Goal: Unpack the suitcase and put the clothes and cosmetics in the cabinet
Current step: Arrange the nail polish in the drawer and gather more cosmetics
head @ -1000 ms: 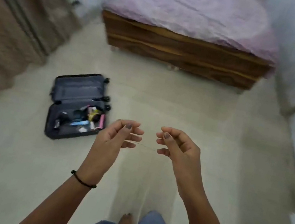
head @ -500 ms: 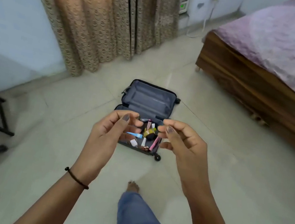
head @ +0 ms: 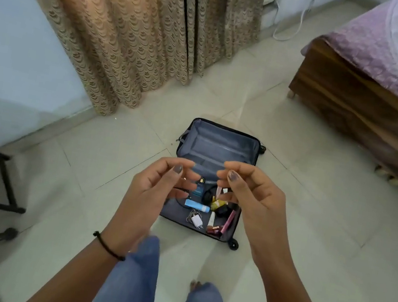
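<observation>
Head view: the open suitcase (head: pixel 220 146) lies flat on the tiled floor (head: pixel 312 224), straight ahead of the person. Its grey-lined lid half holds nothing visible. Its near half holds small cosmetics, among them a light blue tube (head: pixel 197 206), a pink tube (head: pixel 228 221) and a white charger (head: pixel 197 221).

The left hand (head: pixel 155 193) and right hand (head: pixel 250 200) are raised side by side over the case, close but apart. On each, the fingers are curled and the thumb tip sits against the forefinger. Whether they pinch something fine cannot be told.

Half a second ago the case showed smaller and more to the left; now it sits nearer, and both jeans legs (head: pixel 139 273) show below. A second ago it lay far off to the left, with the bed (head: pixel 360 104) dead ahead; the bed is now at the right edge. The curtain (head: pixel 133 32) fills the top left. The hands' pose has hardly changed.
</observation>
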